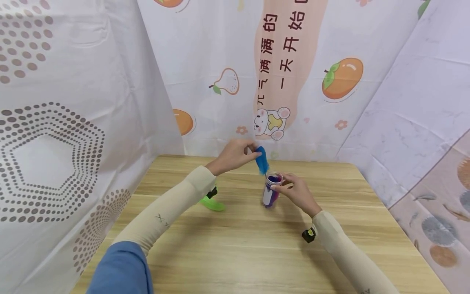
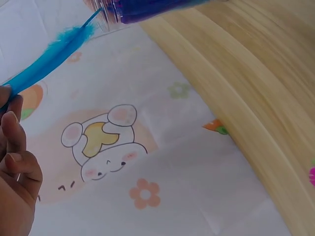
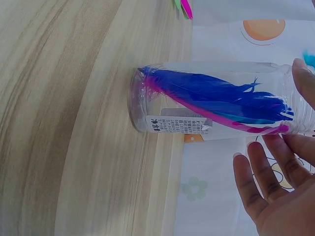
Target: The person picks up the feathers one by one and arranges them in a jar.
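1 bright blue, fluffy feather (image 1: 262, 160) hangs quill-down in the air, its thin quill end at the mouth of a clear, cylindrical, roughly upright jar (image 1: 270, 197); whether the tip has passed the rim, I cannot tell. The left hand (image 1: 236, 156) pinches the feather near its upper end between thumb and fingers. The right hand (image 1: 298, 192) pinches the jar's neck between thumb and fingers, its remaining fingers spread away from the wall. Inside the jar lie dark blue feathers (image 3: 216, 93) and a slim magenta feather (image 3: 197, 109), and a white printed label (image 3: 179, 125) is on its side. Left of the jar, a bright green, long, curved feather (image 1: 213, 205) lies on the pale wood-grain table (image 1: 238, 257), partly hidden by the left forearm. Behind the table hangs a white curtain (image 1: 205, 41) printed with orange fruit.
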Tool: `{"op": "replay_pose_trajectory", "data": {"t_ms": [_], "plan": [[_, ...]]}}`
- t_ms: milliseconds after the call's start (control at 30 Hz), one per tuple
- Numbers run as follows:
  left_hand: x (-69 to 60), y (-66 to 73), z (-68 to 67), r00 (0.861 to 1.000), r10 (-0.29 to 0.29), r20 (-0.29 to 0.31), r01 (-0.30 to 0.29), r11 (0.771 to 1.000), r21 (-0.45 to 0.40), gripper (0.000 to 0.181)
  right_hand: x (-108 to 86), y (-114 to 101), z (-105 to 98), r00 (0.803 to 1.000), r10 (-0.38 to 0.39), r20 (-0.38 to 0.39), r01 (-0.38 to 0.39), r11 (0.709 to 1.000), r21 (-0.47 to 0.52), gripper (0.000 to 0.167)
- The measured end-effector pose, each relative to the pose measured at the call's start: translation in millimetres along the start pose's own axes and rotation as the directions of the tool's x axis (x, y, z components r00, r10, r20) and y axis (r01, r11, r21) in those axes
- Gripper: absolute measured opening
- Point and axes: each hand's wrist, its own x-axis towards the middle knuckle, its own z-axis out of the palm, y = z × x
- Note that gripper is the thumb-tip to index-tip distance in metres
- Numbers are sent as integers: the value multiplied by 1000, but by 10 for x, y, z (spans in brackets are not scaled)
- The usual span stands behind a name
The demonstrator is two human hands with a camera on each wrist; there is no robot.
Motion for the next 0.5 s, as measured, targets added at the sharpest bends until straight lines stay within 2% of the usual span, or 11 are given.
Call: {"op": "replay_pose_trajectory", "data": {"t_ms": [233, 500], "plan": [[59, 34, 68, 999, 26, -43, -26, 1000, 2, 13, 11, 3, -1, 1000, -6, 3, 6, 1000, 1, 59], [91, 21, 200, 999, 32, -27, -32, 999, 17, 15, 7, 6, 5, 1000, -1, 3, 1, 1000, -5, 62]]}}
